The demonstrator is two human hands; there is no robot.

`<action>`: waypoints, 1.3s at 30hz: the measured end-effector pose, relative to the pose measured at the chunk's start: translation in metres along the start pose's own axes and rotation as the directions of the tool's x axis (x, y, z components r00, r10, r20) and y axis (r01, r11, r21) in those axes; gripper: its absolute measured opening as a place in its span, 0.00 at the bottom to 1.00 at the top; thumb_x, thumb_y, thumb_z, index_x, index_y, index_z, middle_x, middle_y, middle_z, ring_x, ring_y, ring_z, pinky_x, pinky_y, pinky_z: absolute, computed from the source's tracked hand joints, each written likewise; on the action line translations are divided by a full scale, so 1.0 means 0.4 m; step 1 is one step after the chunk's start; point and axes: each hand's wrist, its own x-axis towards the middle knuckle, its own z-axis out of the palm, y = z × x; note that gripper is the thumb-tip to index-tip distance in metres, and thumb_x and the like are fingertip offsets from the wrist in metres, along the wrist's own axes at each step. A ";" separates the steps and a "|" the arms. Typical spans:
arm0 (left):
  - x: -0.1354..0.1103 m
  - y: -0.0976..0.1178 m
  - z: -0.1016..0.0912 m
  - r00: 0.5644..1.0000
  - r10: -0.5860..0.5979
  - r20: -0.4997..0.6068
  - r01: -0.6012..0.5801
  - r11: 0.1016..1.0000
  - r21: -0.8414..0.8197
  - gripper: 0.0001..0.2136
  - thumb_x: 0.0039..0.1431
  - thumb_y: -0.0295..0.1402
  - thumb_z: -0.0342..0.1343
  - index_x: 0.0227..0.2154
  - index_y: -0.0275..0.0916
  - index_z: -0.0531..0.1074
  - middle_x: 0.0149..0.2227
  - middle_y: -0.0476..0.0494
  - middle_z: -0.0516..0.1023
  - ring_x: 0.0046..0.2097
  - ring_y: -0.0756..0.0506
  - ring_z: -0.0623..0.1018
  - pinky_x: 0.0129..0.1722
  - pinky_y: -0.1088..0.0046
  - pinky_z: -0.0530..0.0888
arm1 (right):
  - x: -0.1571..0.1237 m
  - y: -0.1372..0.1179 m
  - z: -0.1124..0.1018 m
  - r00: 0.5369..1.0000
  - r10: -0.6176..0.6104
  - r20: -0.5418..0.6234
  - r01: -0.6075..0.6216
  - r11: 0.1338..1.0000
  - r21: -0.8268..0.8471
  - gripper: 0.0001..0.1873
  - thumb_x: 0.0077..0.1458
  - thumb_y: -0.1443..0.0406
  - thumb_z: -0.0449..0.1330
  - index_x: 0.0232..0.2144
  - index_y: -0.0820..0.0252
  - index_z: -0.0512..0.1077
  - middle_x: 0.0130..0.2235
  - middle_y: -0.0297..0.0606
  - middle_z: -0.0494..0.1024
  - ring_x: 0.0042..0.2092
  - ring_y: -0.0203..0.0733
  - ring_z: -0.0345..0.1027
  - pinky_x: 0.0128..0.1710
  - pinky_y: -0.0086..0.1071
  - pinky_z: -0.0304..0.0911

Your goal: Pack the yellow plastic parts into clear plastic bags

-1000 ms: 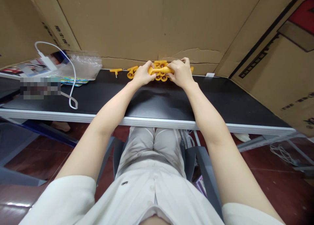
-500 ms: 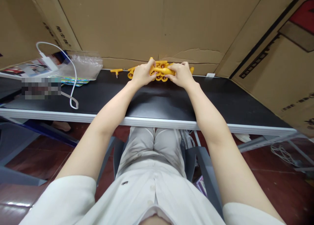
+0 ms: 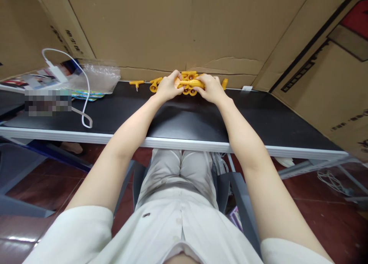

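Observation:
Both of my hands are at the back of the black table, closed around one yellow plastic corkscrew part [image 3: 188, 83] that lies sideways between them. My left hand [image 3: 169, 87] pinches its left end with thumb and fingers. At the other end, the thicker one, my right hand [image 3: 212, 88] has its fingers wrapped round it. Just behind and below lie several yellow round-ended pieces [image 3: 192, 91], partly covered by the hands. Left of my left hand are another round-ended piece [image 3: 153, 87] and a yellow T-shaped corkscrew handle [image 3: 136, 83] with a metal spiral.
A tall cardboard wall [image 3: 184, 30] closes off the back of the black table [image 3: 189, 122]. On the left lie a clear plastic bag [image 3: 97, 78], a white cable [image 3: 88, 91] and a white plug [image 3: 59, 73]. A small white tag [image 3: 246, 88] sits at the back right.
My left hand has shifted slightly at the left end of the yellow part, which shows a little more plainly between the hands. My right hand and the loose pieces stay about where they were.

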 end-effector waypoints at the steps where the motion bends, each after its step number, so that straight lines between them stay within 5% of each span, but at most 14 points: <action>1: 0.002 -0.004 0.002 1.000 -0.008 0.001 0.008 1.000 -0.001 0.15 0.57 0.33 0.68 0.46 0.47 0.75 0.36 0.46 0.82 0.44 0.36 0.84 0.49 0.60 0.76 | 0.000 0.000 0.001 1.000 0.000 0.000 0.000 1.000 -0.003 0.21 0.70 0.53 0.58 0.58 0.56 0.77 0.58 0.56 0.82 0.62 0.68 0.72 0.62 0.65 0.62; 12: 0.007 -0.014 0.005 1.000 -0.005 0.000 0.005 1.000 0.007 0.12 0.58 0.34 0.69 0.42 0.45 0.74 0.34 0.47 0.79 0.42 0.38 0.84 0.47 0.60 0.77 | -0.001 -0.008 0.000 0.998 0.039 0.046 -0.036 0.998 -0.059 0.22 0.72 0.58 0.57 0.62 0.59 0.75 0.64 0.56 0.78 0.67 0.68 0.69 0.68 0.63 0.57; 27: -0.004 0.033 -0.026 0.994 -0.085 0.072 0.075 0.988 0.132 0.13 0.62 0.35 0.65 0.49 0.46 0.75 0.37 0.44 0.82 0.46 0.34 0.85 0.50 0.60 0.75 | -0.003 -0.022 0.002 1.000 0.021 0.015 -0.021 1.000 0.002 0.21 0.63 0.62 0.58 0.56 0.58 0.78 0.57 0.54 0.82 0.62 0.69 0.70 0.65 0.65 0.56; 39: -0.008 0.027 -0.023 0.994 -0.062 0.089 0.048 0.986 0.157 0.17 0.62 0.36 0.63 0.53 0.48 0.75 0.38 0.44 0.84 0.44 0.36 0.84 0.49 0.62 0.75 | 0.000 -0.015 0.003 0.998 0.044 0.053 -0.041 0.997 -0.060 0.17 0.66 0.63 0.58 0.54 0.58 0.77 0.58 0.55 0.81 0.62 0.68 0.71 0.63 0.62 0.59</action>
